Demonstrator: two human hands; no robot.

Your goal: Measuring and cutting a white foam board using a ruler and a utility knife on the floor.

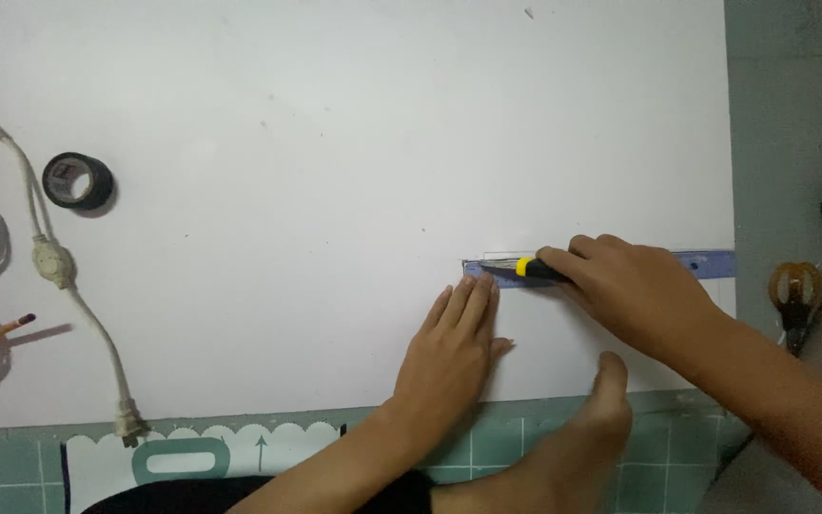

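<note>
The left hand (451, 345) presses flat, fingers together, on the blue ruler (706, 264), which lies on a white foam board (335, 143). The right hand (635, 286) has its grip clamped on a yellow-and-black utility knife (525, 269), blade tip at the ruler's left end. Only a faint cut line shows just above the ruler; the board looks otherwise whole. Far left of the ruler lie 1 black tape roll (78, 181) and a white cable (54, 262).

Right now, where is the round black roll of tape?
The round black roll of tape lies on the large white board at the far left of the head view, beside the white cable.
</note>
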